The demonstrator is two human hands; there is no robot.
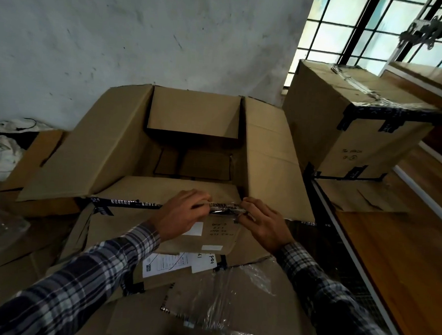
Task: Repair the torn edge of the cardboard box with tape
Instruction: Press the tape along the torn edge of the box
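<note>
A large open cardboard box [128, 147] stands in front of me with its flaps spread. Dark printed tape [126, 202] runs along its near top edge. A crinkled strip of tape [225, 208] lies on that edge between my hands. My left hand [181, 214] presses on the strip's left end with fingers curled. My right hand [260, 220] pinches the strip's right end near the box's front right corner. Both sleeves are plaid. No tape roll is in view.
A second, taped cardboard box [345, 117] stands at the right on flattened cardboard over a wooden surface [399, 253]. Flat cardboard sheets with labels [166, 264] and clear plastic film [234, 291] lie below my hands. White cloth [0, 153] is at left. A barred window [375, 29] is behind.
</note>
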